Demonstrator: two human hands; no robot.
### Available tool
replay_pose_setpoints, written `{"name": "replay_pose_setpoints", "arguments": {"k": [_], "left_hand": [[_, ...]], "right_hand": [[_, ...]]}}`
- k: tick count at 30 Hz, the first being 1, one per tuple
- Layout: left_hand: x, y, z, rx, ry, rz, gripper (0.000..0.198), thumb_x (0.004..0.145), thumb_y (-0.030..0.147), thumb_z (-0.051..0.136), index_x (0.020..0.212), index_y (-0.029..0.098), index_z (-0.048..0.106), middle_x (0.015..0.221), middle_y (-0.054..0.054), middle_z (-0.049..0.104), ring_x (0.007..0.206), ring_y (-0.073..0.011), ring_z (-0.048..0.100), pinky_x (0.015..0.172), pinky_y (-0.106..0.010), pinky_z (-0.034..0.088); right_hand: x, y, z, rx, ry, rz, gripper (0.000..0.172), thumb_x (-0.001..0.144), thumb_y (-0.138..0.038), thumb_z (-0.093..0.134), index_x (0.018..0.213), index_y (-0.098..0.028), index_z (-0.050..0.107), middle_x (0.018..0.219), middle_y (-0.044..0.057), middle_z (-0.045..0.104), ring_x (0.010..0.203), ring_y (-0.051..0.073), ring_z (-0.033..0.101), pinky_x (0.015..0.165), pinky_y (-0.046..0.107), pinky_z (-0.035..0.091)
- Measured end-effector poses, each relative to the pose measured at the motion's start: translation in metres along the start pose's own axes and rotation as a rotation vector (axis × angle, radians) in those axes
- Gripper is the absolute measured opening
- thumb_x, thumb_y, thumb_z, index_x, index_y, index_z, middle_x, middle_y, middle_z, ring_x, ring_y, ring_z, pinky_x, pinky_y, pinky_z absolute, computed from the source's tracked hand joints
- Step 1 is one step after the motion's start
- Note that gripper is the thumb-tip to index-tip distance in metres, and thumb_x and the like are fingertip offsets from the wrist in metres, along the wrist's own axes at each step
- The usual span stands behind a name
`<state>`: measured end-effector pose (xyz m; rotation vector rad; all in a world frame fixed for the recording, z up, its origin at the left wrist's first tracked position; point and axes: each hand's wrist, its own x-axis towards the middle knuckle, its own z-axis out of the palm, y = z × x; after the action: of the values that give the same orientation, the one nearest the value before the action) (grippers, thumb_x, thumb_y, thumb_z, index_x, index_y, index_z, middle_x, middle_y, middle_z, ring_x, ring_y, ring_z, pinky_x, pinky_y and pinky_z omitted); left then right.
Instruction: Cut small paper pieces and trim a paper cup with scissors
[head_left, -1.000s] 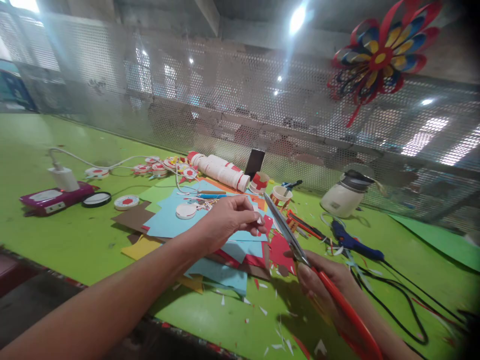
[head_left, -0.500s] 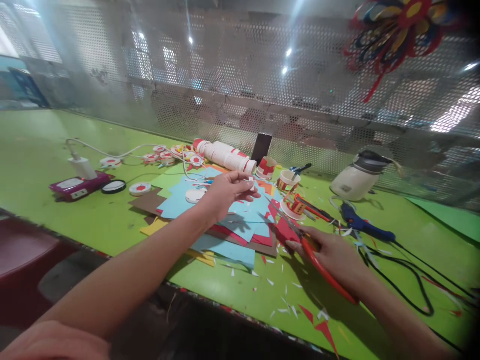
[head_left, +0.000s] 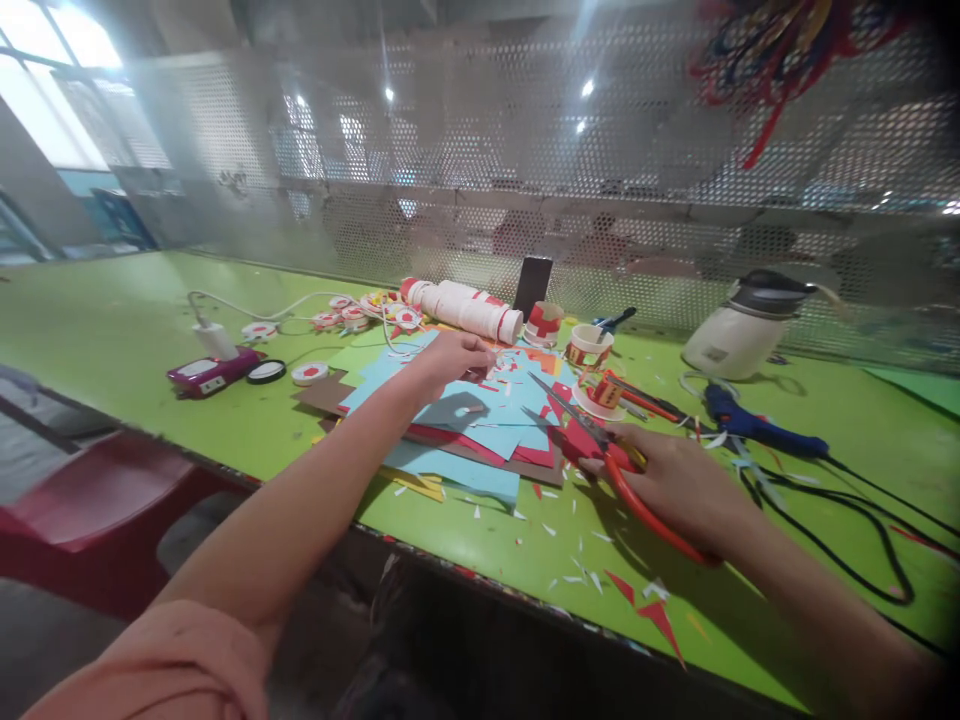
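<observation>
My left hand (head_left: 459,360) is over the stack of light blue paper (head_left: 450,410), its fingers bent together; whatever may be between them is too small to make out. Small white and red paper scraps lie on the sheets by its fingertips. My right hand (head_left: 664,470) holds red-handled scissors (head_left: 626,490), whose blades are apart and point toward the stack. Under the blades is a piece of red paper (head_left: 579,440). White paper rolls (head_left: 465,310) lie behind the stack, beside a dark phone (head_left: 533,287) standing upright.
On the right are a blue glue gun (head_left: 765,425) with a black cord and a white kettle (head_left: 739,330). Paper cups (head_left: 589,346) stand behind the scissors. A purple power adapter (head_left: 210,373) sits at the left. Paper bits lie near the front edge.
The view has shifted, showing more of the left side. My left hand has lowered toward the paper stack, and its fingers have drawn closer together. The scissors remain in my right hand, blades apart.
</observation>
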<state>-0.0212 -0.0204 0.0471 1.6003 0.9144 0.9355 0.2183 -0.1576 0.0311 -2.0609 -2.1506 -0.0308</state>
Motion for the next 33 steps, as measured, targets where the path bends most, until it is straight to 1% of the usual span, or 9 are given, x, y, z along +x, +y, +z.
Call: {"name": "replay_pose_setpoints", "arguments": {"k": [3,7,10,15,22,25,28,30,33], "left_hand": [[-0.001,-0.002,-0.015,0.255,-0.082,0.003,0.015,0.071,0.022,0.063,0.060,0.013,0.060,0.057,-0.005,0.060,0.050,-0.0101,0.049,0.054,-0.027,0.040],[-0.003,-0.008,-0.024,0.516,-0.126,-0.020,0.009,0.065,0.017,0.061,0.058,0.014,0.065,0.051,-0.003,0.059,0.048,-0.0118,0.048,0.053,-0.027,0.038],[0.000,-0.015,-0.022,0.612,-0.164,-0.012,0.011,0.061,0.012,0.060,0.052,0.015,0.065,0.047,-0.002,0.058,0.047,-0.0120,0.046,0.052,-0.026,0.034],[0.012,-0.025,-0.017,0.710,-0.209,0.033,0.013,0.064,0.016,0.059,0.068,0.016,0.070,0.046,0.000,0.056,0.048,-0.0145,0.050,0.053,-0.026,0.034],[0.010,-0.023,-0.015,0.781,-0.296,0.057,0.015,0.067,0.021,0.058,0.069,0.017,0.072,0.054,-0.001,0.062,0.057,-0.0159,0.054,0.063,-0.025,0.038],[0.009,-0.021,-0.016,0.804,-0.293,0.050,0.016,0.070,0.025,0.058,0.069,0.017,0.072,0.058,-0.002,0.065,0.061,-0.0159,0.056,0.063,-0.025,0.038],[0.010,-0.022,-0.019,0.829,-0.282,0.037,0.025,0.076,0.031,0.053,0.069,0.017,0.072,0.057,-0.002,0.065,0.060,-0.0160,0.057,0.062,-0.024,0.039],[0.011,-0.022,-0.022,0.869,-0.232,0.036,0.027,0.078,0.032,0.050,0.076,0.017,0.073,0.054,-0.003,0.064,0.057,-0.0164,0.058,0.059,-0.025,0.038],[0.011,-0.018,-0.021,0.931,-0.111,0.058,0.028,0.077,0.031,0.051,0.087,0.015,0.072,0.054,-0.005,0.063,0.055,-0.0175,0.057,0.057,-0.026,0.036]], "right_hand": [[-0.001,0.000,-0.003,0.036,0.039,-0.001,0.054,0.084,-0.053,0.047,0.122,-0.016,0.060,0.105,0.015,0.071,0.095,0.036,0.065,0.070,0.039,0.049],[-0.002,-0.002,-0.006,0.093,0.072,-0.014,0.055,0.084,-0.053,0.046,0.125,-0.019,0.058,0.116,0.013,0.067,0.101,0.034,0.063,0.076,0.039,0.049],[-0.002,-0.002,-0.005,0.124,0.072,-0.026,0.054,0.083,-0.055,0.049,0.121,-0.019,0.061,0.112,0.012,0.070,0.098,0.033,0.065,0.074,0.038,0.050],[0.000,0.002,-0.002,0.161,0.087,-0.006,0.055,0.083,-0.053,0.050,0.125,-0.019,0.059,0.115,0.012,0.068,0.099,0.033,0.065,0.076,0.039,0.050],[0.003,0.007,-0.003,0.214,0.107,0.023,0.055,0.081,-0.053,0.052,0.123,-0.018,0.061,0.109,0.012,0.071,0.094,0.033,0.066,0.074,0.040,0.051],[0.003,0.007,-0.002,0.224,0.107,0.027,0.055,0.080,-0.052,0.053,0.121,-0.017,0.062,0.109,0.013,0.071,0.092,0.033,0.067,0.071,0.040,0.051],[0.004,0.007,-0.001,0.241,0.116,0.024,0.054,0.079,-0.051,0.055,0.121,-0.018,0.063,0.108,0.013,0.071,0.090,0.033,0.067,0.070,0.040,0.051],[0.003,0.007,-0.002,0.264,0.134,0.023,0.054,0.079,-0.052,0.055,0.122,-0.020,0.062,0.107,0.012,0.072,0.089,0.032,0.067,0.070,0.039,0.051],[0.002,0.008,-0.003,0.301,0.201,0.039,0.046,0.079,-0.046,0.058,0.113,-0.016,0.068,0.100,0.013,0.074,0.084,0.032,0.067,0.069,0.039,0.050]]}}
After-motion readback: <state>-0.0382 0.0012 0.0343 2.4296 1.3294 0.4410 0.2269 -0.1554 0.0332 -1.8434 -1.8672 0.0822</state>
